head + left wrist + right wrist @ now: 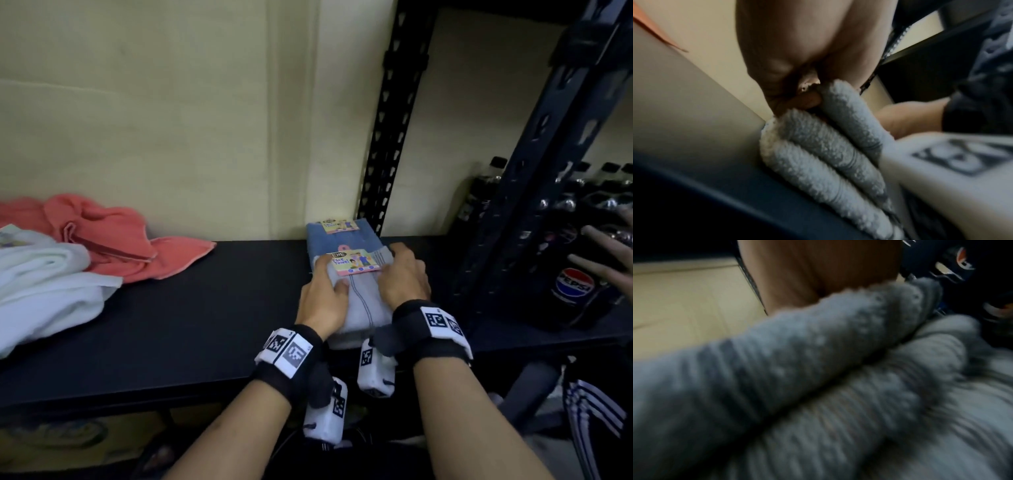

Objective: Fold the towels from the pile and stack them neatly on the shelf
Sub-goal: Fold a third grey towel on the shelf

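Both hands clasp the folded grey towel [359, 301] from either side, the left hand [322, 301] and right hand [404, 277] pinching its edges as it sits on the shelf [205, 308], its far end overlapping the blue towel [342, 240]. If the hands let go unevenly, the plump folds could spring open or slide off the blue one, leaving a crooked stack. Counted: two folded towels here, a loose pile of one pink towel [113, 233] and one white towel [51, 281] at the left, and a third hand [606, 253] at the right edge.
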